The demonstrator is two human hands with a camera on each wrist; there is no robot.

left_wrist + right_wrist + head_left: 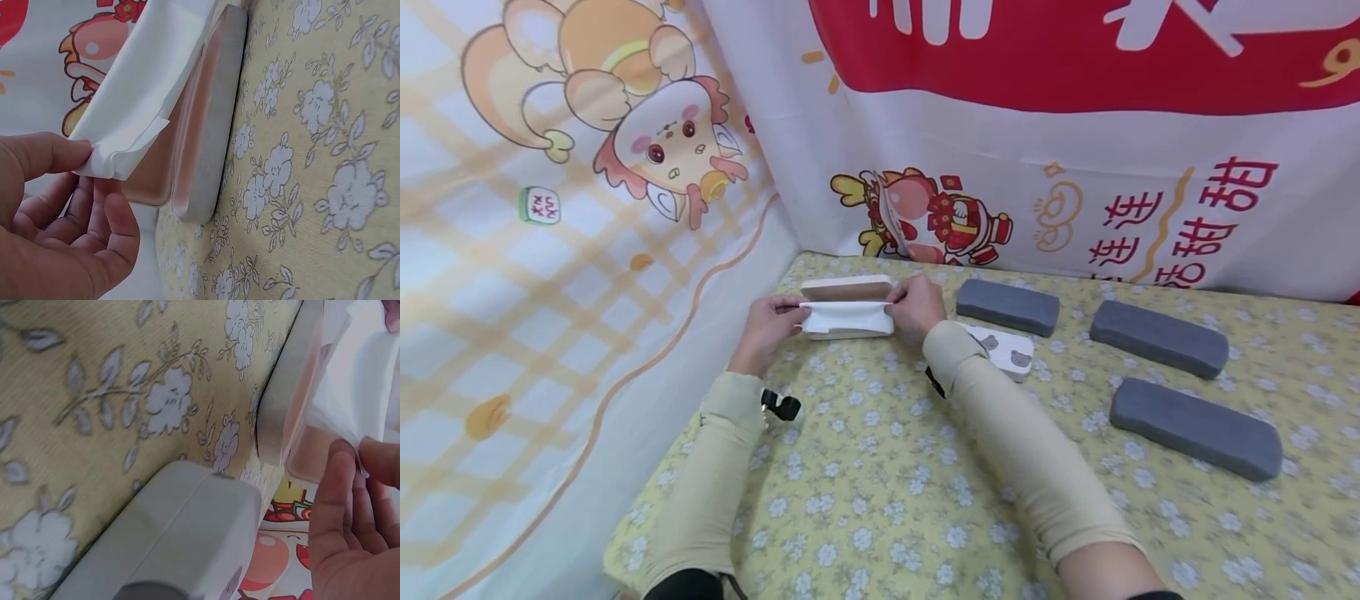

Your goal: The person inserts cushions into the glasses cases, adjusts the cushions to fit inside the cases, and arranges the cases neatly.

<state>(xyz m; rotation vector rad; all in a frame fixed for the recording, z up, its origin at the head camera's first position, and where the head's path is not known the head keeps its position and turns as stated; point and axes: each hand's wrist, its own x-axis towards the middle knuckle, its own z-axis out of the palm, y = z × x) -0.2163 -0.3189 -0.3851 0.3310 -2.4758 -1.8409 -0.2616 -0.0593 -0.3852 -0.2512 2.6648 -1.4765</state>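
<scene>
Both hands pinch a folded white cloth [848, 317], thin and soft-looking, stretched between them above an open glasses case [842, 284]. The case is pale outside and pinkish tan inside, its lid standing up at the back. My left hand [766, 329] holds the cloth's left end between thumb and fingers; its loose folded corner shows in the left wrist view, where the left hand [69, 231] has its other fingers curled below. At the right end, my right hand [356, 531] pinches the cloth [356, 381] by a corner. The cloth hides part of the case's inside.
A closed white case with bear pictures [1006, 353] lies beside my right wrist. Farther right are three dark grey cases, one behind it [1007, 306], another [1159, 337] and a nearer one [1195, 427]. Printed cloth walls [700, 333] border the flowered tablecloth [850, 467].
</scene>
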